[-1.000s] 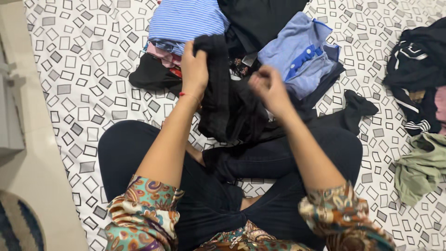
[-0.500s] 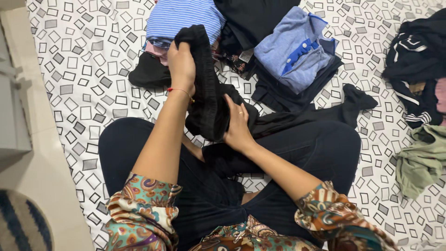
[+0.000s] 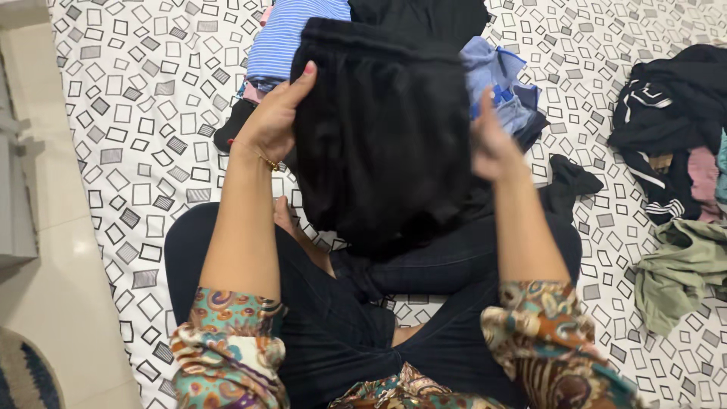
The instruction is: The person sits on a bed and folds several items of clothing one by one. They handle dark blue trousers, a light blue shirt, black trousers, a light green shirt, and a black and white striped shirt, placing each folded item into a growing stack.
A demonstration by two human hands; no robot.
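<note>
Half a second ago your left hand held the black soft fabric garment bunched up while your right hand worked low against it; now the black soft fabric garment is spread wide and lifted between both hands, in front of your crossed legs. One second ago it hung as a narrow crumpled strip.

Your left hand is closed on the garment's left edge, thumb over the front near the top corner, fingers behind the cloth. Left of that grip lies open white bedsheet with black square outlines, and further left it ends at a pale tiled floor.

Just behind the grip, above the garment's top edge, a blue-and-white striped knit top and a light blue shirt lie in a heap, partly hidden by the raised cloth.

Your right hand grips the garment's right edge; its fingers are tucked behind the fabric, so only the thumb side shows. Right of that grip, a small black piece of cloth lies near, then bare sheet, then well apart a dark pile of clothes with white stripes and a crumpled olive-green garment near the frame's right edge.
</note>
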